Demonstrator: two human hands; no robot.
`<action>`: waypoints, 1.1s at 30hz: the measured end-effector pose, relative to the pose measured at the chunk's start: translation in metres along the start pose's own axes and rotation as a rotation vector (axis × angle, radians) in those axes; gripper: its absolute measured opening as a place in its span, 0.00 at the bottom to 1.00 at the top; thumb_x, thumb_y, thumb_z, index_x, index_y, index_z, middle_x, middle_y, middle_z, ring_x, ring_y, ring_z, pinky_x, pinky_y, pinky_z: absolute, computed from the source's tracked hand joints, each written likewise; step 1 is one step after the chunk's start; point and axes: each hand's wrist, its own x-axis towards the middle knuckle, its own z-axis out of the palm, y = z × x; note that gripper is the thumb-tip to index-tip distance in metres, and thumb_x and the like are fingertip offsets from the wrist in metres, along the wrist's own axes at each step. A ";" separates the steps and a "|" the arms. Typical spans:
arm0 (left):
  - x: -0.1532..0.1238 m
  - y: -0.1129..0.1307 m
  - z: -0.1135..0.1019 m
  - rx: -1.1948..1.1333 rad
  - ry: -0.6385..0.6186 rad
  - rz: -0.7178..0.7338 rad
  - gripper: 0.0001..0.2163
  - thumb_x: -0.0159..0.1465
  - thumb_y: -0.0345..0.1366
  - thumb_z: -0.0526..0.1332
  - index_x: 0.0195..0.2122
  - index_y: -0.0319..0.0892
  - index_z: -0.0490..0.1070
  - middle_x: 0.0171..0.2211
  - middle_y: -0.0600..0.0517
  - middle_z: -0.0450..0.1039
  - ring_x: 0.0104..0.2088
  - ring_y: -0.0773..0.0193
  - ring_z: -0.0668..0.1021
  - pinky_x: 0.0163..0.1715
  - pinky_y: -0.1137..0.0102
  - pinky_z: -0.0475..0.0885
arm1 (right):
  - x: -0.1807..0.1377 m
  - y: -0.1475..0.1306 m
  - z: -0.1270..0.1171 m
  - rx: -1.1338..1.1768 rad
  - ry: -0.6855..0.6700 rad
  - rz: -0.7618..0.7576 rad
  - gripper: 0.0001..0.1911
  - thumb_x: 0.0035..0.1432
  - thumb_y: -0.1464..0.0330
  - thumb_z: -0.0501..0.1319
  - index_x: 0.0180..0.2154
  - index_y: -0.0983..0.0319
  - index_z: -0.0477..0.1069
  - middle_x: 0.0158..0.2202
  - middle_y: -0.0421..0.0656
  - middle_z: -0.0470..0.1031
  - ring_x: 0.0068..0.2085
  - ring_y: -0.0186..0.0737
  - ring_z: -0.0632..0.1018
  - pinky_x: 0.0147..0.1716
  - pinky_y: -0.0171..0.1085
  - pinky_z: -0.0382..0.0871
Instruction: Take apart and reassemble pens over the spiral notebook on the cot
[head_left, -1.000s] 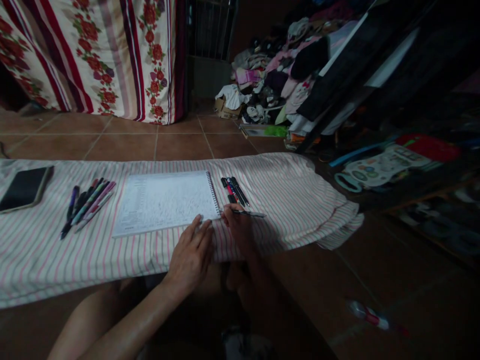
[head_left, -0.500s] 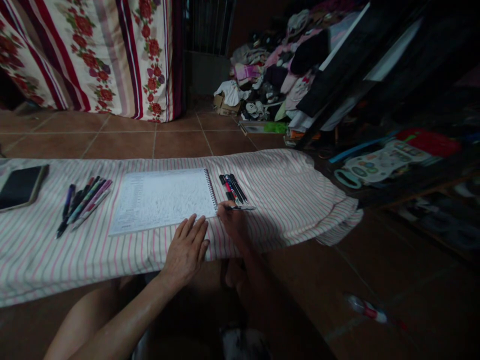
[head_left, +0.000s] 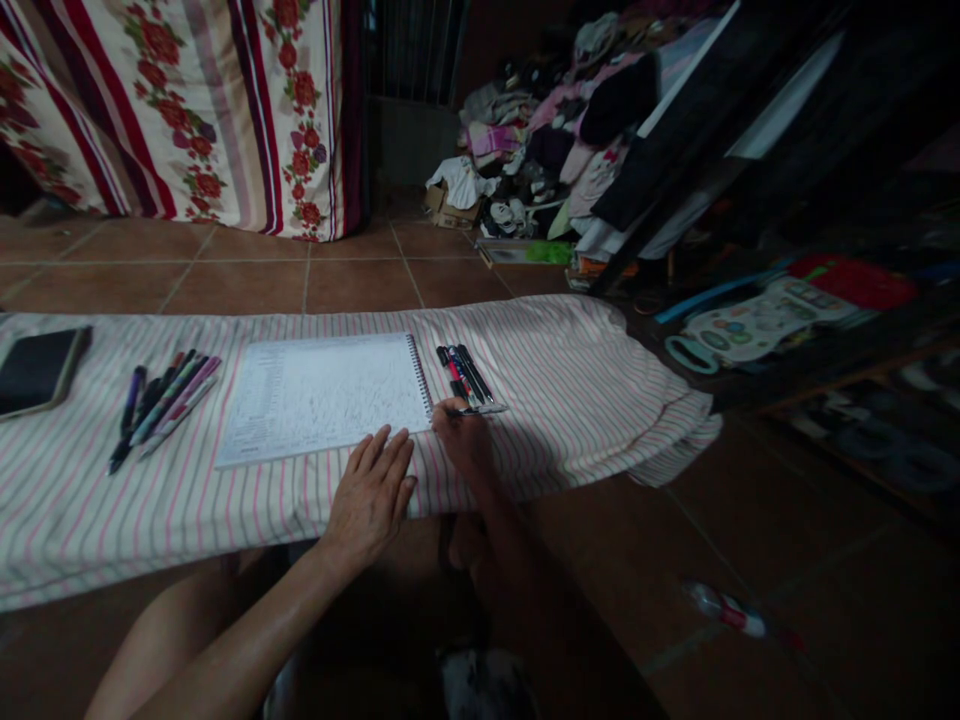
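Since a second ago, the right hand (head_left: 463,432) has drawn its pen (head_left: 491,408) in toward the notebook (head_left: 322,390), and the thumb of the left hand (head_left: 371,495) has spread outward. Watching from far off, I see the right hand closed around that pen, just beside the notebook's near right corner, the pen sticking out rightward near a row of pens (head_left: 474,373). My left hand lies loosely spread, fingertips at the notebook's near edge. The notebook (I can't read its writing) lies on the striped tabletop (head_left: 570,390), with markers (head_left: 169,400) and a phone (head_left: 36,370) farther left.
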 end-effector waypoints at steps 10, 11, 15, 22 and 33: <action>0.000 0.000 0.001 -0.005 0.004 0.005 0.19 0.66 0.35 0.51 0.57 0.34 0.62 0.59 0.44 0.62 0.61 0.49 0.59 0.57 0.51 0.59 | 0.000 0.005 0.003 0.069 0.022 0.000 0.13 0.56 0.60 0.50 0.31 0.60 0.69 0.22 0.38 0.73 0.25 0.35 0.74 0.26 0.31 0.65; 0.000 0.000 0.001 -0.007 0.005 0.004 0.19 0.66 0.35 0.51 0.57 0.35 0.62 0.59 0.44 0.62 0.61 0.49 0.59 0.57 0.51 0.59 | 0.001 0.005 0.003 0.074 0.014 -0.017 0.12 0.56 0.61 0.51 0.31 0.60 0.68 0.22 0.39 0.73 0.26 0.35 0.75 0.27 0.31 0.66; 0.000 0.000 0.000 -0.017 0.003 -0.007 0.19 0.66 0.35 0.51 0.57 0.35 0.61 0.59 0.44 0.62 0.61 0.49 0.59 0.57 0.52 0.59 | 0.001 0.003 0.003 0.065 0.007 -0.063 0.11 0.57 0.61 0.51 0.32 0.60 0.68 0.25 0.39 0.74 0.28 0.35 0.76 0.31 0.31 0.66; 0.001 0.001 -0.001 -0.015 -0.018 -0.012 0.19 0.66 0.35 0.50 0.57 0.36 0.62 0.59 0.44 0.62 0.61 0.49 0.59 0.57 0.51 0.59 | 0.002 -0.001 0.000 -0.004 -0.017 -0.003 0.12 0.56 0.61 0.51 0.30 0.60 0.68 0.23 0.39 0.74 0.27 0.36 0.76 0.30 0.31 0.66; 0.000 0.000 -0.002 -0.037 -0.008 -0.005 0.19 0.66 0.35 0.50 0.57 0.36 0.62 0.59 0.44 0.62 0.61 0.49 0.60 0.57 0.51 0.59 | 0.001 -0.002 -0.002 0.017 -0.043 0.014 0.12 0.56 0.60 0.51 0.29 0.60 0.69 0.21 0.39 0.73 0.26 0.36 0.75 0.27 0.31 0.65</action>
